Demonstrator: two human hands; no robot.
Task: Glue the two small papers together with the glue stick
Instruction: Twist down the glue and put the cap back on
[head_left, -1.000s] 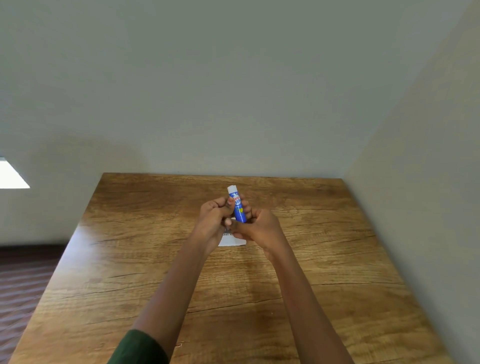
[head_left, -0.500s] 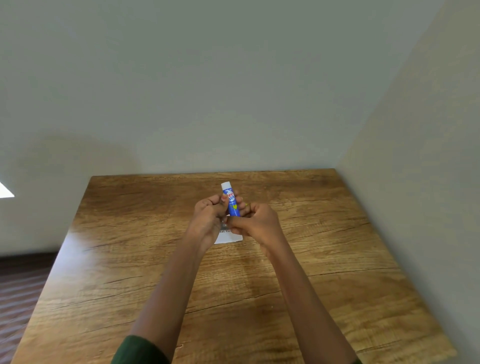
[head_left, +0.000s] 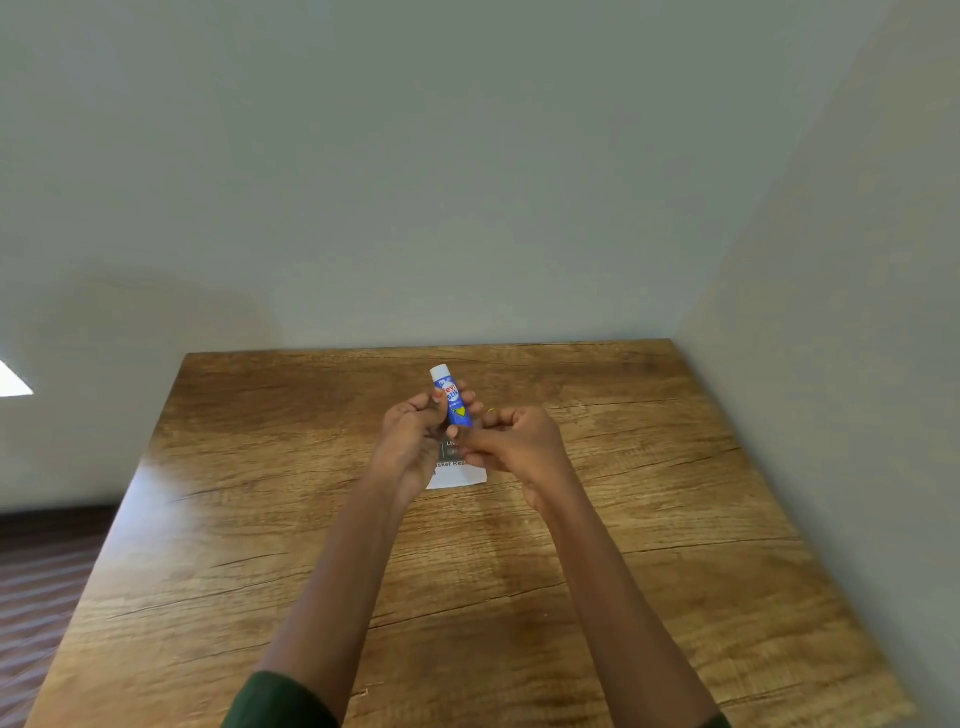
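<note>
A blue glue stick (head_left: 453, 397) with a white upper end stands nearly upright above the middle of the wooden table (head_left: 260, 519). My left hand (head_left: 410, 441) grips its barrel. My right hand (head_left: 514, 447) pinches the stick's lower end with thumb and fingertips; that end is hidden by the fingers. A small white paper (head_left: 457, 474) with printed text lies flat on the table beneath both hands, partly covered by them. I can make out only this one paper.
The table stands in a corner, with walls close behind its far edge and along its right side. A dark striped floor (head_left: 36, 597) lies past the table's left edge.
Both hands keep holding the glue stick above the paper, with the fingers of my right hand shifting slightly at its lower end. The view has tilted a little.
</note>
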